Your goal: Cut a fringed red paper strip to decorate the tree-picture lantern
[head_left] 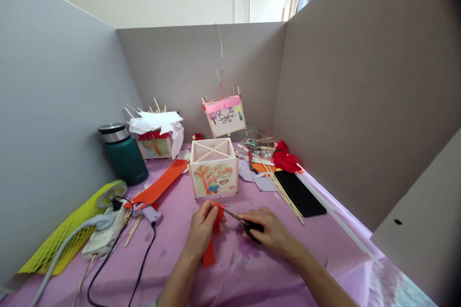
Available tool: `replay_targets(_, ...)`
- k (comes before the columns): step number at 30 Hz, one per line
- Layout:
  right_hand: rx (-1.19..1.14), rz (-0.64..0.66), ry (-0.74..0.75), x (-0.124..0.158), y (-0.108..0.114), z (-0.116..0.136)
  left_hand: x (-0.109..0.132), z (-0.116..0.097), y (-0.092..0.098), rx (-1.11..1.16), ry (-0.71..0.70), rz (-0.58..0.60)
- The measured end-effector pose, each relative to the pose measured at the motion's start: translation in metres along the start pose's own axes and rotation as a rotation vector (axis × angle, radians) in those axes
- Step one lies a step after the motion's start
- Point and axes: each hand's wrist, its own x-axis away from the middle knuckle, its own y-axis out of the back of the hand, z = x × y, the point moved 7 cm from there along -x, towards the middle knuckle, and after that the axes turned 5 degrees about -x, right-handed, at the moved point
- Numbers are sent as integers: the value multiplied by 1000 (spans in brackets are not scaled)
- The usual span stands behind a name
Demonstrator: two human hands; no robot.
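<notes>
My left hand (202,228) pinches a strip of red-orange paper (209,255), whose lower end hangs below the fingers. In my right hand (275,232) is a pair of scissors (254,231) with dark handles; the fingers are wrapped round the grips. The blades point left and their tips meet the paper's upper edge; whether they are apart is too small to tell. Just beyond both hands stands a box-shaped lantern frame (213,172) of wooden sticks, with a drawn orange tree on its front panel and crossed sticks on top.
A second lantern (226,117) hangs from a wire behind. At left are a teal bottle (126,160), a paper-covered lantern (155,144), orange paper (162,183), a power strip (104,236) and yellow netting (57,235). A black phone (299,193) and wooden sticks (283,191) lie right.
</notes>
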Motion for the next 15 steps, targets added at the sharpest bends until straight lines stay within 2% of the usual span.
replay_targets(15,3,2,-5,0,1,2,0,-1,3,50,9,-27)
